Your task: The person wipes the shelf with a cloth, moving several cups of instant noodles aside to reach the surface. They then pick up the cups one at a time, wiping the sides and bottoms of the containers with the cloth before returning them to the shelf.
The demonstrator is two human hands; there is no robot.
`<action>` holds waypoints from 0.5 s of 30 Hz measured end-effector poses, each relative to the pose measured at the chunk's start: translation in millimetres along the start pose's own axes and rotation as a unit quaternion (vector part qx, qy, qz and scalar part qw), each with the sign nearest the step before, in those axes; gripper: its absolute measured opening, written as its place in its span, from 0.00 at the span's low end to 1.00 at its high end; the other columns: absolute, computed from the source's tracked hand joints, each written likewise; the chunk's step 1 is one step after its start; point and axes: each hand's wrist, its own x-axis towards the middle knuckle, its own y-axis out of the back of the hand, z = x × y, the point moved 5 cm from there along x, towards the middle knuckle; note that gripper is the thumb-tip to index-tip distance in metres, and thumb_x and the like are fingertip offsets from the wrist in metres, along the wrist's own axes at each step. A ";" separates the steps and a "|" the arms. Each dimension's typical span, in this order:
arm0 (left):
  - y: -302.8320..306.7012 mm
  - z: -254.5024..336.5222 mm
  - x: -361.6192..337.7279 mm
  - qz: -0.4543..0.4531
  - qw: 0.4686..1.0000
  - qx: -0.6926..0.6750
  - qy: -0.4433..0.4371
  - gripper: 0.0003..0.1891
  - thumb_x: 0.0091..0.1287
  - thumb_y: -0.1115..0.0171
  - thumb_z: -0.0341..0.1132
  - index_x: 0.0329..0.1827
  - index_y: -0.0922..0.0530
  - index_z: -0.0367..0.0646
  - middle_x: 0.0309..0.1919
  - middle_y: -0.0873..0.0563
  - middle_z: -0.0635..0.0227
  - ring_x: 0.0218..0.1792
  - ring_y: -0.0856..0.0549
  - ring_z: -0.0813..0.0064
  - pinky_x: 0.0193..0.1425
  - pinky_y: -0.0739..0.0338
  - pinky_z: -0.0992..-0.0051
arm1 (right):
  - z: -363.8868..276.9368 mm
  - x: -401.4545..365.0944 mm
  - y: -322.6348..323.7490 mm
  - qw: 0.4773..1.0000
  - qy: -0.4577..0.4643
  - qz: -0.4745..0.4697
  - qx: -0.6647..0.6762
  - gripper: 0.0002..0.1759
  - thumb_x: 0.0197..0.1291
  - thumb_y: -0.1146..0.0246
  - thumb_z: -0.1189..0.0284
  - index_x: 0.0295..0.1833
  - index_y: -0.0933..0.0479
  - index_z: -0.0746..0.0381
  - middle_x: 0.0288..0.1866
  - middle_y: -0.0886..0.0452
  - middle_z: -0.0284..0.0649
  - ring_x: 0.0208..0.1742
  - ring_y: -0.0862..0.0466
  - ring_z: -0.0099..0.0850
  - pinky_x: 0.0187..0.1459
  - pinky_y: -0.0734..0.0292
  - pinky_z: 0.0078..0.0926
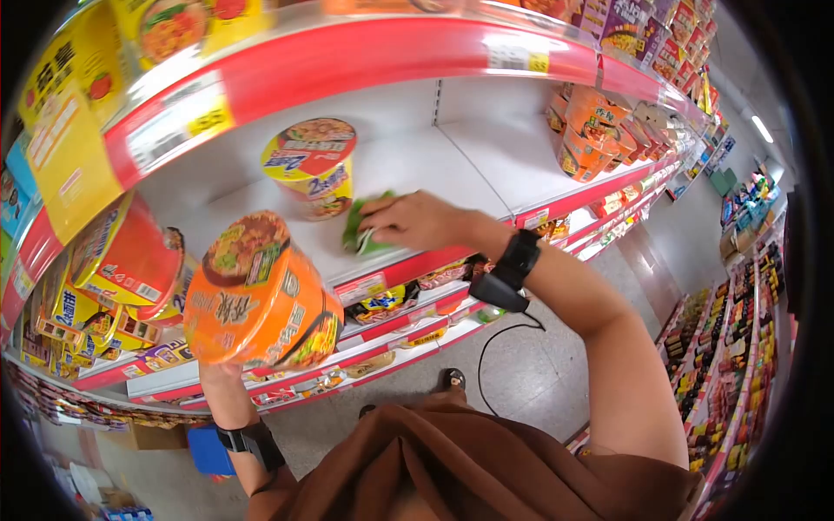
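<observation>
Well, up and to the left of our left hand sit red-and-yellow round instant-noodle tubs (pixel 130 260), lying tilted on the shelf. Our left hand (pixel 224 371) carries a large orange tub-shaped noodle container with a printed lid (pixel 269 308), supporting it from underneath; most of the fingers are hidden behind it, so we cannot tell how widely they are spread. The container is raised in front of the shelf, directly above that hand, its long axis leaning and its lid uppermost.

Farther right, beyond the held container, a single red-topped, yellow-and-white round noodle tub (pixel 317 174) stands upright on the smooth white shelf board (pixel 482 161). It lies just to the left of our right hand (pixel 421 219) and slightly farther in, so that hand is the nearer one; the left is lower down, with the orange container between it and the tub. Our right hand is narrowed, fingers bent over a crumpled green cloth with a white edge (pixel 354 227). This cloth lies between the fingers and the standing tub, very near its base, though we cannot tell whether they touch.

Well to the right of our right hand, deeper along the shelf, orange round noodle tubs (pixel 591 130) stand in a group, some stacked.
</observation>
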 end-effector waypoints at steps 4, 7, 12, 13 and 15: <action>-50.0 -22.3 15.7 -0.001 1.000 -0.003 -0.009 0.51 0.39 0.14 0.42 0.68 0.33 0.37 0.62 0.23 0.60 0.62 0.22 0.62 0.65 0.28 0.59 | 81.1 -49.2 34.8 0.994 -0.042 0.045 -0.085 0.20 0.66 0.46 0.59 0.59 0.22 0.54 0.60 0.22 0.40 0.55 0.19 0.43 0.55 0.24 0.39; -103.5 -27.9 29.6 -0.002 0.998 0.002 -0.066 0.46 0.42 0.17 0.31 0.67 0.34 0.34 0.58 0.22 0.59 0.55 0.19 0.67 0.55 0.20 0.69 | 150.0 -83.4 60.2 0.988 -0.096 0.053 -0.109 0.22 0.67 0.47 0.58 0.59 0.23 0.58 0.59 0.21 0.41 0.53 0.19 0.45 0.54 0.24 0.40; -138.6 -47.3 34.2 0.034 0.995 0.049 -0.082 0.43 0.44 0.19 0.32 0.65 0.33 0.35 0.55 0.20 0.60 0.53 0.18 0.69 0.53 0.21 0.70 | 253.3 -104.7 82.5 0.963 -0.157 0.077 -0.203 0.23 0.68 0.50 0.57 0.58 0.25 0.63 0.59 0.23 0.49 0.55 0.19 0.46 0.57 0.25 0.43; -148.9 -48.9 35.6 0.045 0.993 0.064 -0.093 0.43 0.45 0.20 0.33 0.65 0.33 0.35 0.55 0.20 0.61 0.54 0.19 0.69 0.55 0.22 0.69 | 257.1 -94.7 82.9 0.969 -0.144 0.067 -0.190 0.23 0.67 0.50 0.58 0.58 0.25 0.62 0.59 0.23 0.48 0.55 0.20 0.46 0.57 0.25 0.43; -169.4 -55.6 39.2 0.059 0.990 0.079 -0.103 0.42 0.46 0.20 0.33 0.65 0.33 0.35 0.55 0.20 0.61 0.54 0.19 0.69 0.57 0.24 0.69 | 255.5 -71.2 73.7 0.983 -0.081 0.060 -0.154 0.22 0.66 0.50 0.59 0.57 0.25 0.61 0.59 0.22 0.47 0.56 0.20 0.46 0.57 0.25 0.43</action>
